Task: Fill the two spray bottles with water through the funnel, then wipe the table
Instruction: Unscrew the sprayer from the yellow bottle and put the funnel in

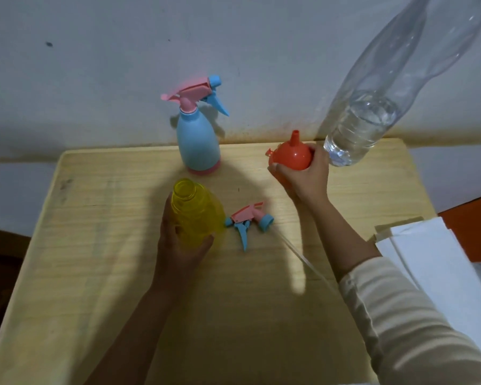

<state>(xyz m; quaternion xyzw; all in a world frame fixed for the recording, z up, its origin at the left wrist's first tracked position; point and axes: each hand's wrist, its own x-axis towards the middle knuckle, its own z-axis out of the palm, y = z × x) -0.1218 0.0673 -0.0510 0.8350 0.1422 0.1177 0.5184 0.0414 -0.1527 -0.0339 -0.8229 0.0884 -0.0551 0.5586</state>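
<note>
- The left grip (pixel 178 240) was wrapped around the lower body of the yellow spray bottle (pixel 197 215), thumb on the near side.
- The bottle stood near the centre of the wooden worktop (pixel 95 245), its neck uncapped.
- The right grip (pixel 303 176), at 2 o'clock from the yellow bottle, clasped the orange funnel (pixel 293 155), with the spout pointing towards 12 o'clock.
- The detached trigger head (pixel 247 220), pink and blue, lay on its side at 3 o'clock, just beside the yellow bottle; its thin dip tube (pixel 303 257) trailed towards 5 o'clock.
- The blue spray bottle (pixel 199 140) stood upright at 12 o'clock by the far edge, with its trigger head fitted.
- The clear water bottle (pixel 372 112), partly filled, had its base at the far right corner, just beside the right grip; contact could not be judged.
- White sheets (pixel 442 259) lay at 3 o'clock, beyond the worktop's right edge.
</note>
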